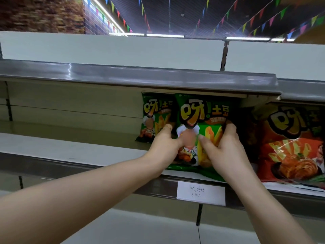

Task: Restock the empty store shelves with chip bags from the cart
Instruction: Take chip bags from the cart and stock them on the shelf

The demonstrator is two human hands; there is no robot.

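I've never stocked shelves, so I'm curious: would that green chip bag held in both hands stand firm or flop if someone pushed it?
The front green chip bag looks puffed and glossy, so it is probably light and a bit slippery. Both the left hand and right hand steady it, which hints it tips easily. It stands near the shelf edge, so a push might topple it forward.

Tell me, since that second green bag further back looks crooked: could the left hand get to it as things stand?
Probably yes. The left hand sits right beside the rear green bag, with open shelf to its left and nothing between them. It would first have to let go of the front green bag, which both hands hold.
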